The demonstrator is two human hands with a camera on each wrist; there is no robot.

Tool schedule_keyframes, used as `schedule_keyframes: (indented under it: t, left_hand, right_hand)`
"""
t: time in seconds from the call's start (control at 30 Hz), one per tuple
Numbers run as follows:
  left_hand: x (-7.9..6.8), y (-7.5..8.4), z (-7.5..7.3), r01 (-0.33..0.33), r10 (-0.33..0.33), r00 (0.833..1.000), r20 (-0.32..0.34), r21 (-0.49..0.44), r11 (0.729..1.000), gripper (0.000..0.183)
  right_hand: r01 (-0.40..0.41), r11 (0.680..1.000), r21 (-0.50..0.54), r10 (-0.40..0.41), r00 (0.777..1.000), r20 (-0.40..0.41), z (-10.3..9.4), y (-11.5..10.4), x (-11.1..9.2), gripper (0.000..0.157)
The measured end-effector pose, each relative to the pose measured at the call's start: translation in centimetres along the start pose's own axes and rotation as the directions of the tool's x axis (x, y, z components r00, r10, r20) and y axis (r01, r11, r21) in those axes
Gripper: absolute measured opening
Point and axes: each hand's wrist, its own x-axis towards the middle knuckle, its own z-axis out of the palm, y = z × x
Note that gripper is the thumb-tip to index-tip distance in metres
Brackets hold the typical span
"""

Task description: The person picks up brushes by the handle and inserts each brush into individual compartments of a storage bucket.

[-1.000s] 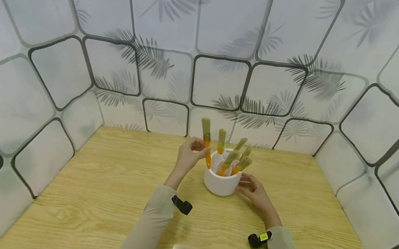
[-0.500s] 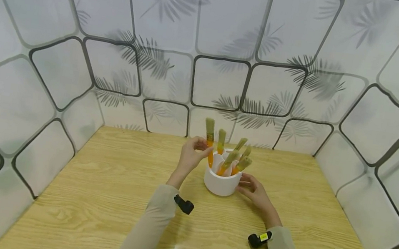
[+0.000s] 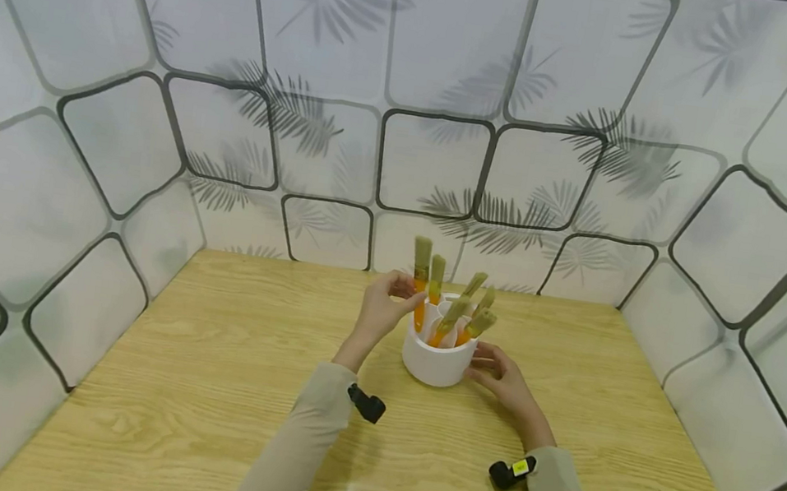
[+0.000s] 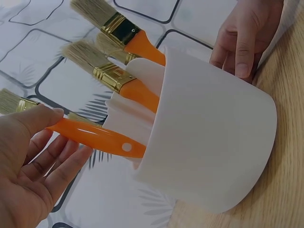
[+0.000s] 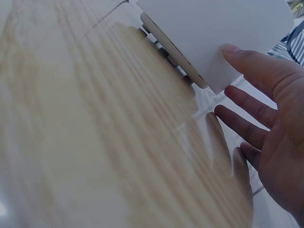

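My left hand (image 3: 381, 309) pinches a paintbrush (image 4: 99, 138) by its orange handle, bristles up. In the left wrist view the handle's lower end, with its hang hole, overlaps the rim of a white round brush holder (image 3: 434, 364). Several other paintbrushes (image 4: 137, 93) with orange handles and pale bristles lean inside the holder's compartments. On the holder's right side is my right hand (image 3: 511, 387). Its thumb (image 5: 240, 53) touches the white wall in the right wrist view, while the other fingers extend loosely near the holder's base.
The holder stands on a light wood-grain table (image 3: 208, 404). Pale walls (image 3: 434, 164) printed with rounded squares and leaves enclose the back and both sides. Each sleeve cuff carries a small black camera (image 3: 367, 405).
My left hand has moved slightly right with the paintbrush, which now stands more upright over the holder's left side. The right hand and the holder have stayed in place.
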Motion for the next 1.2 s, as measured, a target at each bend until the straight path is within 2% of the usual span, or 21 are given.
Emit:
schedule_keyframes:
  t: [0.5,0.97,1.2]
  left_hand:
    - [-0.1,0.09,0.52,0.045,-0.047,0.998,0.037,0.035,0.998,0.02]
    - [-0.36,-0.51,0.85,0.006,-0.008,0.999,0.052,0.04,0.999,0.018]
    - [-0.5,-0.65,0.86,0.027,-0.029,0.998,0.054,0.036,0.999,0.018]
  right_hand:
    - [0.004,1.0,0.003,-0.004,1.0,-0.005,-0.09,0.08,-0.03,0.054]
    - [-0.006,1.0,-0.013,0.006,1.0,-0.005,-0.05,-0.08,-0.02,0.055]
    - [0.014,1.0,-0.016,-0.014,1.0,0.01,-0.12,0.06,0.07,0.054]
